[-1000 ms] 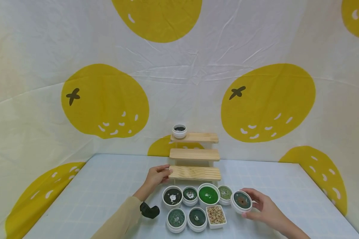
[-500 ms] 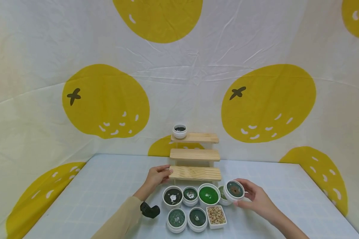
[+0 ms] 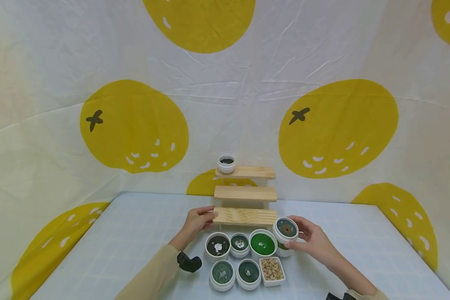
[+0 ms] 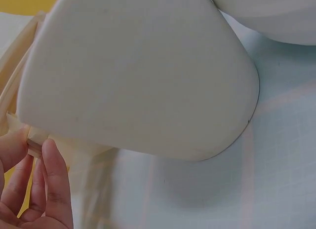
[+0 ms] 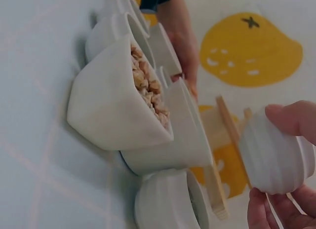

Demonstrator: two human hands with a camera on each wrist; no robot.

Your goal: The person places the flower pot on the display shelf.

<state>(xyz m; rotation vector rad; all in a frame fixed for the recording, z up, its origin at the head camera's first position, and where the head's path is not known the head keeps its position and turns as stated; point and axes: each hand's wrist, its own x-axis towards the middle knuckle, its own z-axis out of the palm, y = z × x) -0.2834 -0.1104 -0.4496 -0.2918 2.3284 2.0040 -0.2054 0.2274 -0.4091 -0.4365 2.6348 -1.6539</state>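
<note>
My left hand (image 3: 198, 223) pinches the left end of the lowest board of a three-step wooden stand (image 3: 245, 216). In the left wrist view, thumb and fingers (image 4: 57, 174) close on the board's corner. My right hand (image 3: 315, 241) grips a small white pot (image 3: 279, 234) with a dark green top and brown centre. It is raised above the table, overlapping a light green pot (image 3: 283, 251) by the stand's front right corner. In the right wrist view the held pot (image 5: 276, 155) shows ribbed sides, thumb above and fingers below.
A white pot (image 3: 226, 166) stands at the top board's left end. Before the stand are several white pots, including a bright green one (image 3: 263, 244) and a dark one (image 3: 218, 246), plus a square dish of beige bits (image 3: 272, 271). A fruit-print cloth (image 3: 247, 75) hangs behind.
My right hand has carried the white pot left and away from me, from right of the group to over the light green pot. The left hand keeps its grip on the lowest board.
</note>
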